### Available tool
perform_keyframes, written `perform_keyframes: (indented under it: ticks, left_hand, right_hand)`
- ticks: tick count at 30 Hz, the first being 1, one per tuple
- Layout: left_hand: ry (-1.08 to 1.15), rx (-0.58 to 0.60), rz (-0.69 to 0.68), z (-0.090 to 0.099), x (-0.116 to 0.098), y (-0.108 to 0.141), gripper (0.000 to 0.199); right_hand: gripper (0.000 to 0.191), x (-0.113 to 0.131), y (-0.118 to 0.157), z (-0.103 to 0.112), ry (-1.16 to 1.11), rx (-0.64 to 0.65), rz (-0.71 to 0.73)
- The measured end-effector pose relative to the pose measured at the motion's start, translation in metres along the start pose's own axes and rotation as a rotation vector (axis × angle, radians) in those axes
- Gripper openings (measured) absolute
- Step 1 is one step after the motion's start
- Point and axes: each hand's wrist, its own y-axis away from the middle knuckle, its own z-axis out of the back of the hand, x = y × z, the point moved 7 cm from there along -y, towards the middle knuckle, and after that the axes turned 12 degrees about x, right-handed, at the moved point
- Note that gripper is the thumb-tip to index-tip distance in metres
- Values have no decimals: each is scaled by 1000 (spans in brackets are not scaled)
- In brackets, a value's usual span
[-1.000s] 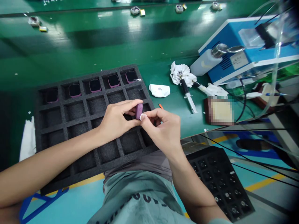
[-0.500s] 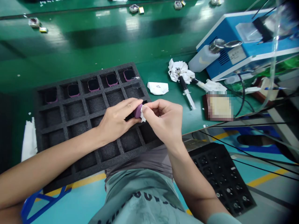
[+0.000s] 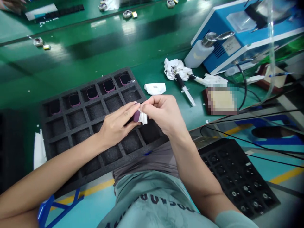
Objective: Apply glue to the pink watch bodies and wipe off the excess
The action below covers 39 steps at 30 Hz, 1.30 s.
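The left hand (image 3: 116, 125) is clamped on the purple piece (image 3: 136, 116), which sits over the foam tray (image 3: 129, 144), while the right hand (image 3: 163, 112) pinches a white tissue (image 3: 143, 118) against its three o'clock side. For what looks like wiping, brace the piece by its edges and use short, light strokes with a clean fold. Working above the foam tray should soften a drop, and the left hand should clear the purple-framed watches (image 3: 92, 92) from nine to eleven o'clock.
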Motion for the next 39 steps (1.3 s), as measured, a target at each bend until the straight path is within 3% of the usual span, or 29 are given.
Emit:
perform_keyframes:
  ticks: [9,19,23,30,34,39]
  left_hand:
    - [26,-42,-63,11,-15,-4,46]
    - [-5,-158,-189,19,-23,-8,50]
    - [131,-142,-73,15,-9,-8,59]
    - [476,-61,118,2,12,-7,75]
    - [520,-58,158,2,13,-7,72]
    - [581,-32,306,-4,22,-5,71]
  right_hand:
    - [11,-7,-15,18,197,-24,19]
    - [7,-6,-3,34,51,-105,38]
    - [5,2,3,29,15,-64,83]
    - [10,13,8,-1,11,150,60]
    - [9,13,7,-7,143,165,51]
    - [12,16,7,-9,380,173,31]
